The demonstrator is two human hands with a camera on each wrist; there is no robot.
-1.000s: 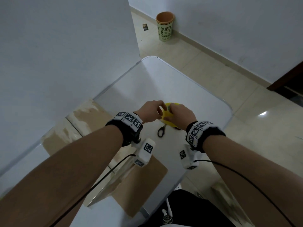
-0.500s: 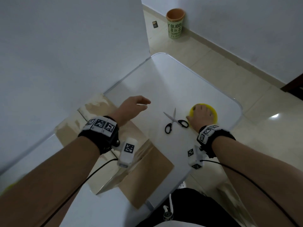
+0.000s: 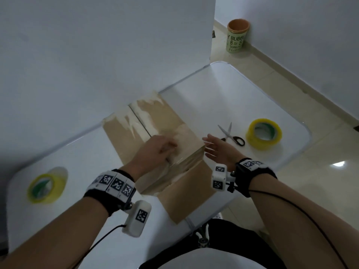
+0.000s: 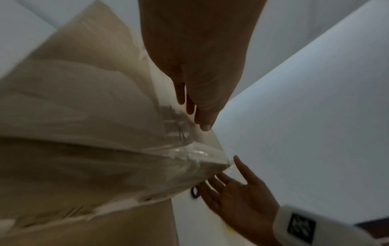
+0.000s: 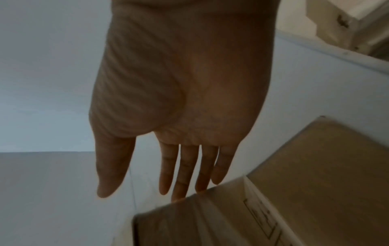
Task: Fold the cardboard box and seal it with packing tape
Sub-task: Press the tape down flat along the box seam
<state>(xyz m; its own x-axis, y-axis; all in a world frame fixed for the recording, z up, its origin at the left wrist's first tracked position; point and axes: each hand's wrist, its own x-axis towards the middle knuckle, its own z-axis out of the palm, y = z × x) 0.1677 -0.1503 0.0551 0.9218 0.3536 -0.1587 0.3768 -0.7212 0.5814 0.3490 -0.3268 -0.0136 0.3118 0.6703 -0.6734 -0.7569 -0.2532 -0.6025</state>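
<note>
The flattened brown cardboard box [image 3: 155,136] lies on the white rounded-corner table [image 3: 204,98], its far end against the white wall [image 3: 97,55] and its near end overhanging the table's near edge. Its long axis runs from that wall toward the person. Bare tabletop lies right of the box, up to the black-handled scissors [image 3: 232,135] and the yellow roll of packing tape [image 3: 263,133] near the table's right edge. A second yellow tape roll [image 3: 45,186] sits well left of the box. The left hand [image 3: 155,152] rests on the box's taped top, fingers loosely extended, gripping nothing. The right hand [image 3: 217,149] hovers just beside the box's right edge, fingers spread straight and empty.
</note>
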